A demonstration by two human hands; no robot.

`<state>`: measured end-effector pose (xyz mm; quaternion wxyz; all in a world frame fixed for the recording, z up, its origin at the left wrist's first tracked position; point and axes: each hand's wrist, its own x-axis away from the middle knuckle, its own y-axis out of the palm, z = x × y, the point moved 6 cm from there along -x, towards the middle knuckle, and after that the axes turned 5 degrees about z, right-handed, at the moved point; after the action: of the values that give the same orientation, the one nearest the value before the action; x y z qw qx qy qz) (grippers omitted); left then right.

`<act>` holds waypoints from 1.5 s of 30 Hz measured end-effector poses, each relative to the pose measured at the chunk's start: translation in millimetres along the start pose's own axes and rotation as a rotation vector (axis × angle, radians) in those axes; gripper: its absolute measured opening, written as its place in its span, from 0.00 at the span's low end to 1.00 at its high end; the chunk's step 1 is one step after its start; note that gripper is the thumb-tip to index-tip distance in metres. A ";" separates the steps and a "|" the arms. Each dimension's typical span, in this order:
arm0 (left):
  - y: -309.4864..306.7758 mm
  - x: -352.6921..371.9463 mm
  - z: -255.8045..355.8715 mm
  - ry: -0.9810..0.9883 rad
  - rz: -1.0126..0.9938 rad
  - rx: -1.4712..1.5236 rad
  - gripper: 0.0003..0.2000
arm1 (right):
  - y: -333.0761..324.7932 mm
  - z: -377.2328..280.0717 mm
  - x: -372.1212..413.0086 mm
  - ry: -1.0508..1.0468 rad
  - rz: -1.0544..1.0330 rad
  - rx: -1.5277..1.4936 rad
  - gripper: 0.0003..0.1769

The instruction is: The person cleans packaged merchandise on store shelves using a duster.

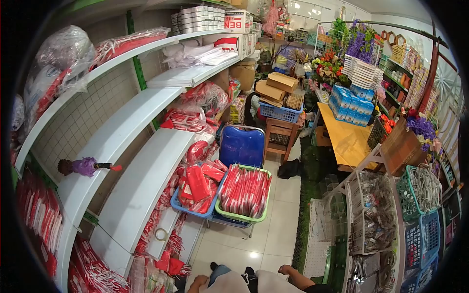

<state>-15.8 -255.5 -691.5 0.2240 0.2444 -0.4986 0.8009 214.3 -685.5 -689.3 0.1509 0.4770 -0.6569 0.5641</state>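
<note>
At the bottom edge my left hand (200, 280) hangs beside my leg, small in view, its fingers curled with nothing seen in them. My right hand (284, 269) is on the other side of my body, also loosely closed and touching nothing I can see. In front of me a green basket (238, 219) holds a row of red-and-white packets (245, 191). Next to it a blue basket (191, 210) holds red plastic packets (198, 182). A blue-backed chair (242, 146) stands directly behind them.
White shelves (146, 161) curve along the left, with a purple doll-like figure (84, 166) on one. A rack of wire baskets (364, 215) lines the right. Farther back are a wooden table (337, 134) with blue boxes (349, 105) and a stool (282, 136) bearing a crate (279, 113).
</note>
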 end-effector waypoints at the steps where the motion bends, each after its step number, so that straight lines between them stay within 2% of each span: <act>1: -19.5 -13.4 3.8 0.022 0.117 -0.025 0.19 | 11.3 19.6 -12.8 0.031 0.008 -0.052 0.23; 3: -72.4 -25.3 15.8 -0.083 0.250 0.151 0.19 | -26.3 -1.0 0.9 -0.018 0.013 -0.036 0.22; 4: -91.2 -33.4 16.1 -0.244 0.280 0.309 0.18 | -41.7 -14.9 6.0 -0.041 0.015 -0.029 0.22; 5: -109.4 -39.3 16.4 -0.404 0.310 0.466 0.17 | -54.1 -19.3 0.3 -0.025 0.128 -0.103 0.21; 7: -146.2 -60.7 24.6 -0.394 0.410 0.725 0.15 | -82.4 -23.3 -14.2 0.013 0.357 -0.248 0.21; 9: -184.5 -85.5 35.2 -0.362 0.487 0.913 0.13 | -115.5 -32.2 -31.8 0.058 0.410 -0.374 0.20; 11: -223.3 -108.5 53.3 -0.317 0.536 1.026 0.11 | -155.2 -45.1 -46.4 0.014 0.502 -0.434 0.18; 13: -248.7 -146.2 64.9 -0.234 0.549 1.055 0.11 | -193.9 -54.3 -59.4 -0.026 0.632 -0.493 0.16; 19: -321.0 -236.5 131.8 0.080 0.568 1.209 0.12 | -299.0 -69.9 -95.6 -0.107 0.832 -0.684 0.13; 20: -327.4 -251.8 140.8 0.136 0.561 1.230 0.12 | -311.1 -69.4 -103.5 -0.090 0.826 -0.727 0.14; 25: -362.7 -283.3 190.6 0.047 0.473 1.222 0.12 | -341.7 -63.7 -143.0 0.000 0.732 -0.900 0.17; 29: -365.1 -316.1 214.4 0.093 0.500 1.126 0.13 | -365.7 -77.3 -169.2 0.027 0.584 -1.093 0.24; 31: -367.3 -326.9 225.7 0.090 0.522 1.080 0.14 | -378.3 -81.3 -184.4 -0.011 0.495 -1.093 0.29; 36: -378.5 -335.1 251.1 -0.134 0.634 0.791 0.19 | -396.2 -79.4 -208.1 -0.075 0.237 -1.112 0.28; 38: -392.0 -333.6 265.5 -0.249 0.731 0.590 0.18 | -405.1 -79.3 -207.7 -0.125 0.067 -1.166 0.26; 42: -403.8 -334.3 282.7 -0.418 0.792 0.327 0.13 | -417.8 -72.2 -204.6 -0.151 -0.082 -1.070 0.23; 43: -401.7 -337.0 284.0 -0.446 0.804 0.285 0.12 | -419.6 -70.7 -205.2 -0.160 -0.091 -1.071 0.23; 45: -394.5 -337.0 281.0 -0.495 0.818 0.396 0.09 | -426.7 -66.0 -204.3 -0.183 -0.113 -1.052 0.22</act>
<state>532.1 -390.6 -519.1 -0.2830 0.2493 -0.4302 0.8202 633.9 -494.8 -563.9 0.3419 0.4189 -0.8345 0.1058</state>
